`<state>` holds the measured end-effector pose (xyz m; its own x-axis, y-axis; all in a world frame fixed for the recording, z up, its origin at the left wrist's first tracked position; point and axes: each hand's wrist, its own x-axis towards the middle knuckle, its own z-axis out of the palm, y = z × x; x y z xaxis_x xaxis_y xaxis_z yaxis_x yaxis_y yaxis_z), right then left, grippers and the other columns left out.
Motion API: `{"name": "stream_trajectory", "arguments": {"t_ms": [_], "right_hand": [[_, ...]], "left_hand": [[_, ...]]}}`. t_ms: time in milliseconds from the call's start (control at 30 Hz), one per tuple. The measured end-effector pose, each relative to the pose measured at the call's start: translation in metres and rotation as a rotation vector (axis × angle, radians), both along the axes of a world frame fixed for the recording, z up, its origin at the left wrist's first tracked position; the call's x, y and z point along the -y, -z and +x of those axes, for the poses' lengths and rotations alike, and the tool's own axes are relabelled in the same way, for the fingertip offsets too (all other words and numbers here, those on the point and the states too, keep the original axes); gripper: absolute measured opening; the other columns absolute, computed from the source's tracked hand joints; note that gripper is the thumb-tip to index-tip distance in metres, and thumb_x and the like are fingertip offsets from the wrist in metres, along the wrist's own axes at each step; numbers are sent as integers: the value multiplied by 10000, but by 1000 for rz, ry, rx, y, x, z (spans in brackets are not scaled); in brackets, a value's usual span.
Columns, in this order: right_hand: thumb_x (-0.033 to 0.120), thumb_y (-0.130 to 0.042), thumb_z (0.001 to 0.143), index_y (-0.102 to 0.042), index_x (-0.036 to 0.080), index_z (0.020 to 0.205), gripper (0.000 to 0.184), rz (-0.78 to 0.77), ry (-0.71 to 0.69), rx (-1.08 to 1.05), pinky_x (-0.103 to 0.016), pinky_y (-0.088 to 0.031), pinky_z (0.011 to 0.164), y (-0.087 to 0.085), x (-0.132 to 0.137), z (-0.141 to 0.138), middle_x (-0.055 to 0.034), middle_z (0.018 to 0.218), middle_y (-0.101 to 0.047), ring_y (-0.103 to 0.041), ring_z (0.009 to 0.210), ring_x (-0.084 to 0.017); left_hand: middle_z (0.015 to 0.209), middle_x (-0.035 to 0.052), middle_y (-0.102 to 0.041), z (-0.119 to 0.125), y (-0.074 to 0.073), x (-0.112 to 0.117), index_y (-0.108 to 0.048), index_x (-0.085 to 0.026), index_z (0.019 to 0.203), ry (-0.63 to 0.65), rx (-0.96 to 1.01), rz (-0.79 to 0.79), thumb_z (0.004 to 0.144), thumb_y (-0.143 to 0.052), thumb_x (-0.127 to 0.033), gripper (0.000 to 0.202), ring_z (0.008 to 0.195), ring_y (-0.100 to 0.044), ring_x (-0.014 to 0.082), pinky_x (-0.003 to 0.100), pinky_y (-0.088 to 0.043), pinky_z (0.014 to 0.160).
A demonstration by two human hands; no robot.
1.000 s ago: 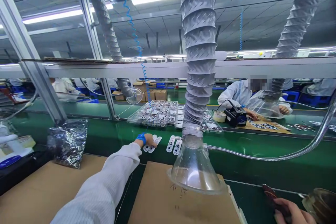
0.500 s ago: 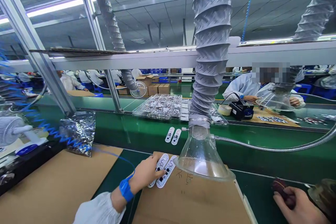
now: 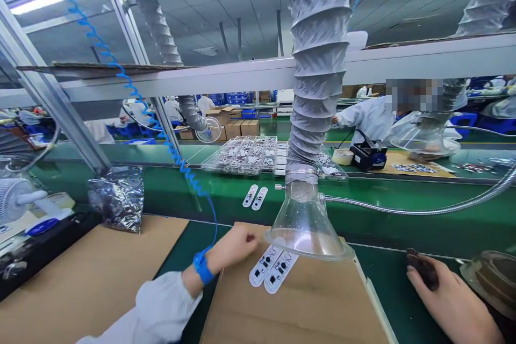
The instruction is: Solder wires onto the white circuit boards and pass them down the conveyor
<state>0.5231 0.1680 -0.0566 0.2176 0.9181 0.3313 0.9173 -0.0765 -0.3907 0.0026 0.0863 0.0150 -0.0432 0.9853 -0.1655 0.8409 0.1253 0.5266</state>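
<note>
left hand: the left hand point(image 3: 231, 249) sits at about 11 o'clock from the wearer, back upward, fingers curled under and partly hidden, so i cannot tell how tightly they are closed; nothing shows in it, and it is just beside the boards, with no clear contact
boards: two white strip circuit boards point(image 3: 271, 269) lie side by side and slanted on a cardboard sheet point(image 3: 290, 312), near the sheet's far edge, dark components facing up
right hand: the right hand point(image 3: 443, 295) rests at about 4 o'clock, its fingers closed around a dark brown object point(image 3: 422, 269); i cannot tell what that object is
wrist: a blue wrist strap point(image 3: 202, 267) circles the left wrist; its coiled blue cord point(image 3: 173, 153) climbs toward 11 o'clock
overhead: a clear funnel hood point(image 3: 306, 228) hangs at 12 o'clock, its rim just above the boards, on a grey ducted hose point(image 3: 318, 64)
beyond: two more white strip boards point(image 3: 255, 197) lie on the green surface point(image 3: 403, 231), short of a clear tray of boards point(image 3: 237, 156)
nearby: a co-worker point(image 3: 373, 121) in a pale smock works at about 1 o'clock, behind a black device point(image 3: 368, 156) and a roll of tape point(image 3: 343, 157)
handling: in my judgement, holding these boards by their long edges would spare the components; the low hood rim and trailing cord call for care around the left hand
</note>
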Motion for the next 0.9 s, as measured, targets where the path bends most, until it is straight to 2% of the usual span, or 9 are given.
{"name": "stream_trajectory", "arguments": {"t_ms": [67,167,233,333,400,500,733,833,900], "right_hand": [[708,-361,915,-683,225,1100,610,-48,20,-34,-532,-570,746,-11,5,-3,-187,1026,-750,-762,913,-436],[700,-360,922,-677,246,1040,566,-4,42,-56,-555,-566,777,-18,11,-4,-197,1095,-729,-739,968,-449],[707,-420,903,-667,272,968,505,49,32,-91,-555,-565,755,-11,11,1,-177,1071,-731,-735,951,-442],[688,-500,882,-647,295,924,422,131,0,-151,-549,-567,758,5,6,11,-151,1050,-745,-737,949,-426],[678,-490,907,-647,294,937,415,138,8,-160,-548,-563,757,10,3,15,-156,1053,-742,-732,945,-423],[708,-423,945,-645,280,967,482,87,4,-164,-550,-560,758,6,1,10,-173,1017,-718,-720,941,-430],[807,-374,953,-653,240,1066,643,46,-13,-203,-528,-538,776,-1,7,0,-179,1020,-676,-707,965,-427],[792,-333,939,-678,229,1028,666,134,29,-88,-569,-522,864,1,11,3,-207,980,-649,-671,1014,-473],[773,-301,931,-669,219,971,666,182,39,-12,-610,-499,942,-2,14,2,-245,971,-641,-643,1089,-512]], "left_hand": [[1130,92,-801,-17,-5,-38,-781,-152,1131,-92,-97,44,1052,-620,-275,217,1085,-748,256,359,-563,983],[1268,118,-739,-43,-8,-90,-709,-144,1266,-244,-234,66,1075,-681,-390,313,1168,-716,265,490,-588,1053],[1307,121,-718,-52,-3,-112,-691,-149,1310,-290,-292,65,1074,-692,-428,365,1188,-711,274,513,-603,1050],[1317,124,-714,-59,11,-124,-678,-152,1347,-297,-347,65,1081,-683,-437,390,1179,-716,275,509,-617,1035],[1313,123,-715,-63,18,-125,-675,-153,1352,-280,-374,62,1081,-682,-440,395,1170,-718,273,507,-620,1030],[1304,119,-715,-72,20,-123,-678,-153,1341,-255,-399,53,1080,-682,-445,391,1166,-716,270,503,-617,1029],[1213,103,-727,-83,-7,-111,-689,-146,1270,-276,-418,8,1082,-663,-477,382,1067,-719,244,463,-611,976],[1156,107,-745,-69,-15,-84,-676,-146,1212,-233,-402,31,1100,-602,-451,333,1035,-724,240,399,-574,930],[1118,114,-770,-53,-14,-53,-663,-182,1136,-170,-376,44,1079,-586,-403,241,1014,-741,253,326,-514,839]]}}
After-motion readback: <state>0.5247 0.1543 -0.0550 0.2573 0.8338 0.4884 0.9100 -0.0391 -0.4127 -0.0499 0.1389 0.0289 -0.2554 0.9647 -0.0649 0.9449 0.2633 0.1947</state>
